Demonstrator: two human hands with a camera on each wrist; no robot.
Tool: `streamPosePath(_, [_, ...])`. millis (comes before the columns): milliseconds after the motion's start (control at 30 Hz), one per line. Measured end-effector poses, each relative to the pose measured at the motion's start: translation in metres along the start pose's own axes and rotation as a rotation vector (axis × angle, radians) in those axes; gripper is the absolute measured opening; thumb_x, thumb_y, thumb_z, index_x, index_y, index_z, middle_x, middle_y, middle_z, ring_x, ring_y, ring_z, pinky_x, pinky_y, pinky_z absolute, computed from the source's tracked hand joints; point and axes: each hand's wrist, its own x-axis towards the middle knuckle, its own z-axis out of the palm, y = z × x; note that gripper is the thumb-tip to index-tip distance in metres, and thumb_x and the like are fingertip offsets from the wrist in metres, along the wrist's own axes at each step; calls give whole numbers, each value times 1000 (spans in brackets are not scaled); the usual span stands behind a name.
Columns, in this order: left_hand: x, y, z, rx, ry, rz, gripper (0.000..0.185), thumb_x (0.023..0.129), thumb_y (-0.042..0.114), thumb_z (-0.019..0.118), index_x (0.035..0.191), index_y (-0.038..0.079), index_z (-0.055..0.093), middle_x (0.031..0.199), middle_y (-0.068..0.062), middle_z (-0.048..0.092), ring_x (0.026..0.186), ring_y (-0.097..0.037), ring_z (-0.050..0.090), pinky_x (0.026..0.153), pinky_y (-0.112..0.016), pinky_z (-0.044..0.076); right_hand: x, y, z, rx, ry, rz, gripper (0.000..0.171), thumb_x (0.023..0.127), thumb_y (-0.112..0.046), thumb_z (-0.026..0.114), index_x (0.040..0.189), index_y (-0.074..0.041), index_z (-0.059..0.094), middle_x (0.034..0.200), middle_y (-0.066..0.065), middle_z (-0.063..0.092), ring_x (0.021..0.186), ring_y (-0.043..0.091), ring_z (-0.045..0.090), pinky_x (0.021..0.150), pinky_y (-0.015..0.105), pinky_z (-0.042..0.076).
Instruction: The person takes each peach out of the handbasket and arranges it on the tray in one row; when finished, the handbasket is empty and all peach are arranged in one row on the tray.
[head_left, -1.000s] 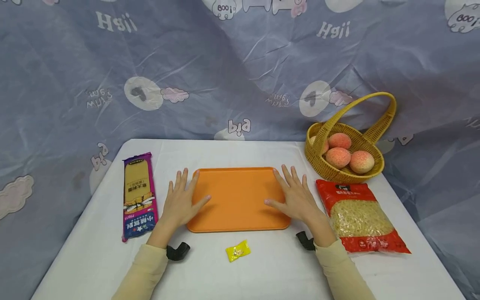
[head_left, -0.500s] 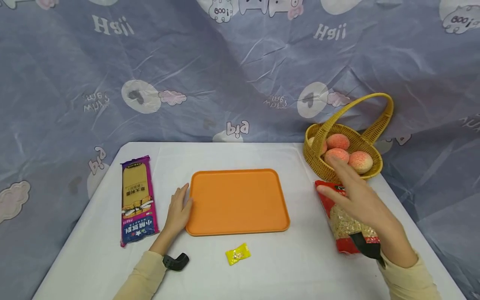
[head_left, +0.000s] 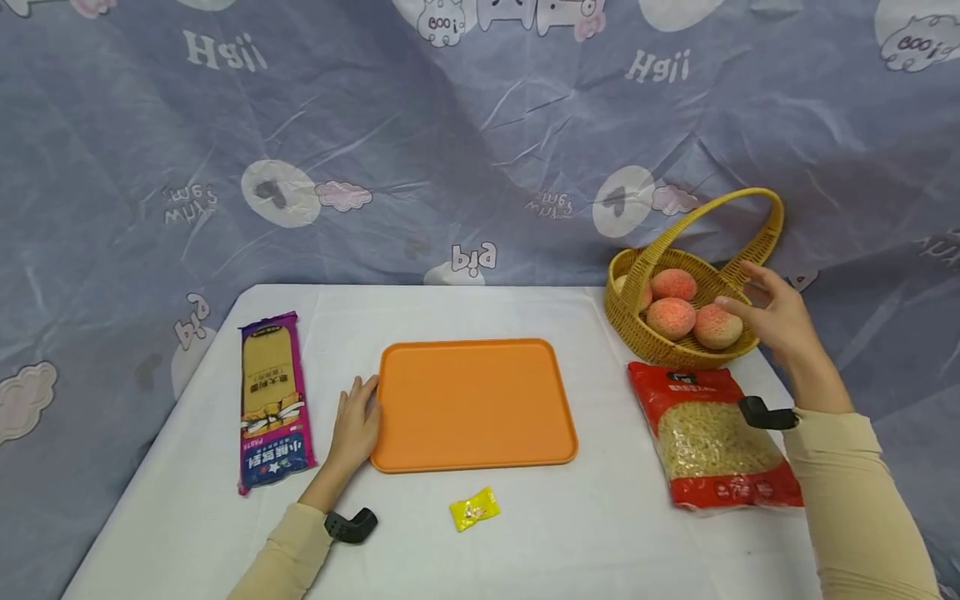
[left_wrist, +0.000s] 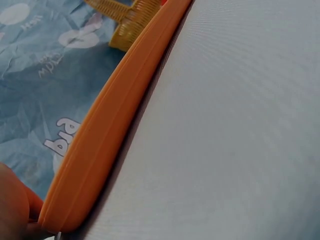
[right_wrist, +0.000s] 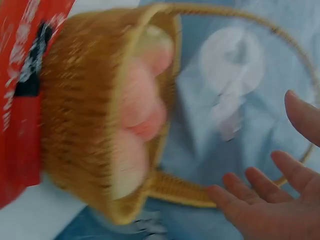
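With the right hand (head_left: 776, 321) held fingers apart just beside the woven yellow handled basket (head_left: 678, 354), the pink peaches (head_left: 671, 317) could easily get spilled onto the bench by a bumped rim, tbh.

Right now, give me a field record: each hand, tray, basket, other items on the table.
left hand: rests against the left edge of the orange tray, fingers relaxed, no grip
right hand: open beside the basket's right rim, by the nearest peach, holding nothing
orange tray: flat at table centre, nothing on it
basket: yellow wicker, arched handle, far right
peaches: pink, in the basket
red macaroni bag: in front of the basket
purple pasta packet: left of the tray
yellow candy: in front of the tray
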Motion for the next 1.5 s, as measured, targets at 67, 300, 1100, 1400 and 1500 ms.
streamPosePath(67, [-1, -1, 0, -2, 5, 1, 46, 95, 2, 47, 140, -7, 47, 147, -29, 42, 145, -44, 26, 122, -59, 7, 10, 14, 2, 14, 15, 36, 83, 93, -42, 60, 158, -24, 11, 165, 13, 7, 149, 40, 13, 113, 64, 27])
streamPosePath(300, [-3, -4, 0, 4, 12, -21, 45, 95, 4, 47, 138, -5, 50, 146, -30, 41, 143, -43, 30, 122, -59, 8, 30, 50, 13, 28, 22, 125, 83, 94, -35, 61, 158, -15, 12, 163, 22, 9, 146, 47, 18, 112, 63, 30])
streamPosePath(1100, [-2, -3, -3, -15, -5, -54, 45, 96, 5, 46, 140, -2, 49, 148, -27, 41, 145, -39, 29, 124, -53, 6, 60, 63, 39, -267, -9, 193, 77, 82, -10, 59, 147, 13, 24, 140, 43, 33, 128, 55, 34, 106, 60, 34])
streamPosePath(1400, [0, -1, -2, -11, 7, -43, 44, 96, 6, 47, 140, -2, 50, 147, -26, 43, 145, -39, 30, 124, -54, 6, 56, 58, 39, -343, 91, 237, 81, 74, -16, 72, 142, 10, 37, 133, 41, 39, 121, 59, 32, 98, 64, 35])
streamPosePath(1500, [1, 0, -2, -9, 12, -42, 44, 96, 5, 47, 139, -2, 50, 147, -27, 43, 144, -40, 31, 123, -55, 7, 50, 53, 33, -282, 113, 229, 86, 74, -12, 74, 145, 9, 32, 138, 41, 34, 124, 62, 27, 97, 66, 34])
